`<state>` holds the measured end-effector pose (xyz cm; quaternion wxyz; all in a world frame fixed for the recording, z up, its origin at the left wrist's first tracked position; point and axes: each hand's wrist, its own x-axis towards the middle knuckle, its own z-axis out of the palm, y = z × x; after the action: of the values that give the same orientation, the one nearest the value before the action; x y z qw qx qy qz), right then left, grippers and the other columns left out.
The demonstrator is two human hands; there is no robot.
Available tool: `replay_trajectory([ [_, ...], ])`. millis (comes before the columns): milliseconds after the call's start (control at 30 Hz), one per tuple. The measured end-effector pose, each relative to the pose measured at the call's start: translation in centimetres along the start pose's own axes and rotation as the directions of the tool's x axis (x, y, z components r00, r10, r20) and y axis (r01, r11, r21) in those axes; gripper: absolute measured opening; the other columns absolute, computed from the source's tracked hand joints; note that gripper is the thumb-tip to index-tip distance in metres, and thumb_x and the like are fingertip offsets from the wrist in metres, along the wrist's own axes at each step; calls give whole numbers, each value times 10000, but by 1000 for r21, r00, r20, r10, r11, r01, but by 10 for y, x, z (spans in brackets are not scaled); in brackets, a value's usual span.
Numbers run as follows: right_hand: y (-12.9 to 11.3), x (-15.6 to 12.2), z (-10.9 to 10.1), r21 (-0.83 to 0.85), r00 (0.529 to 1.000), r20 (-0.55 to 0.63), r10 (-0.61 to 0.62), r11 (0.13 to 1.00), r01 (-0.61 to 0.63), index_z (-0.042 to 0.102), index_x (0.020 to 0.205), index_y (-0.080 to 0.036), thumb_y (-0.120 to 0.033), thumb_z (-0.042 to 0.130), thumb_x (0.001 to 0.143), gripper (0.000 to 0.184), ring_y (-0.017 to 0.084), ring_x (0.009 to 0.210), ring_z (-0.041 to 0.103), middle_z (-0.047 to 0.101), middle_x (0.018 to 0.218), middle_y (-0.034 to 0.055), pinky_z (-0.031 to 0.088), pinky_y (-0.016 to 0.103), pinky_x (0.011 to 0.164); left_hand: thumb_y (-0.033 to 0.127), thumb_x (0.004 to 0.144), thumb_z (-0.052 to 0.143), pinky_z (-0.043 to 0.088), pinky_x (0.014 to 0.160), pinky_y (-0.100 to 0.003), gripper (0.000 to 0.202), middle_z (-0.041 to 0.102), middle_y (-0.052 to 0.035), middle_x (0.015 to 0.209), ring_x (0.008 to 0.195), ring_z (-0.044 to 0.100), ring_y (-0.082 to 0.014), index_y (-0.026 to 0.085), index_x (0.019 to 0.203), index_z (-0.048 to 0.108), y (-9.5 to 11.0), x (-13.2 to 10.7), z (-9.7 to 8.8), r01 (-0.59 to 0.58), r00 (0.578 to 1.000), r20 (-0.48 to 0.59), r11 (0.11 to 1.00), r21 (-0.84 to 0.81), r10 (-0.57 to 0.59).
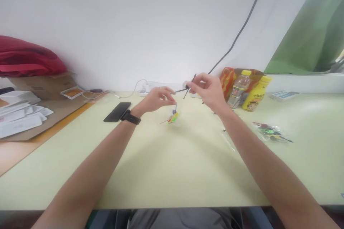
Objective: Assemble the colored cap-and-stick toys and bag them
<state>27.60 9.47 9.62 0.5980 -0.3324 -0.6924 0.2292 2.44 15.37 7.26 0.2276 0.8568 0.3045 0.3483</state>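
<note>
- Plainly, the right hand (205, 87) pinches a dark piece (187, 87), thin arms meeting at a hub, between thumb and fingertips, up above the table (172, 175).
- The left hand (155, 99) comes at it from the other side: one arm of the piece reaches its forefinger, while thumb and forefinger stand apart. From where I stand, I can't tell whether it grasps that arm or only touches it.
- Just below the left thumb is a cluster of coloured parts (173, 118), with a blue stick pointing up to the thumb; whether it hangs or lies, I can't tell.
- To my eye, the step in hand is handling or lining up that dark piece between both hands; the next move calls for a steady right pinch and a light, exact left fingertip.
- Farther out, a phone (117, 112) lies beside the watch (130, 117) on the left wrist.
- Beyond the right forearm lies a clear packet (272, 132) of coloured bits, nearer the person than the two bottles (256, 93).
</note>
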Motion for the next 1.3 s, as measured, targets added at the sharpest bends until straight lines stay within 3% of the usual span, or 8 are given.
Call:
replay_trajectory([
  [133,14,0,7,-107,984,-164,-74,993,56,604,803,-228,-589,751,885,398,181,711,659,676,766,18,547,314,659,506,850,828,541,749,-356,253,716,-77,1266,900,698,-196,254,824,829,15,0,12,-26,999,48,1000,2,26],
  [367,44,-6,16,-323,980,176,-94,935,148,654,731,-207,-419,666,967,318,179,748,611,690,809,35,464,326,706,477,870,821,514,718,-333,205,717,-62,1194,863,672,-175,272,865,835,18,-1,20,-51,998,45,999,16,50],
  [633,52,-7,10,-426,959,283,15,898,111,669,757,-199,-344,642,962,253,188,795,606,716,834,38,438,319,755,531,855,812,528,695,-337,270,738,-83,1176,879,683,-194,262,852,839,13,0,20,-34,997,65,999,6,34],
  [800,50,-7,-2,-453,933,351,77,886,97,705,943,-209,-437,701,934,228,217,937,627,712,1074,86,485,326,820,532,846,817,526,696,-349,269,744,-85,1155,850,669,-194,264,843,838,13,0,19,-27,999,25,1000,1,27],
  [933,46,-5,-17,-392,855,474,213,920,-11,690,1142,-225,-456,725,912,327,201,927,661,708,1201,93,527,309,780,529,852,812,526,703,-354,278,743,-93,1159,855,669,-199,253,830,835,12,0,18,-25,1000,-17,1000,4,25],
  [1033,44,-2,-20,-382,779,576,249,924,-13,713,1044,-210,-410,681,928,234,189,857,668,753,1020,58,506,288,723,519,847,824,522,709,-354,265,746,-88,1145,861,670,-200,255,838,836,14,1,17,-38,998,-40,999,9,38],
  [1133,42,0,-18,-397,816,531,230,918,0,706,896,-187,-370,647,925,195,181,784,649,747,865,39,485,291,701,515,858,816,524,716,-351,266,760,-84,1086,862,678,-204,250,862,833,15,1,15,-53,997,-48,998,17,53],
  [1300,34,-1,-18,-405,850,485,205,914,10,717,891,-178,-321,628,919,171,190,810,659,759,885,49,497,306,744,546,895,766,560,758,-364,329,787,-82,961,847,710,-225,223,922,826,13,1,4,-2,1000,-28,999,50,3],
])
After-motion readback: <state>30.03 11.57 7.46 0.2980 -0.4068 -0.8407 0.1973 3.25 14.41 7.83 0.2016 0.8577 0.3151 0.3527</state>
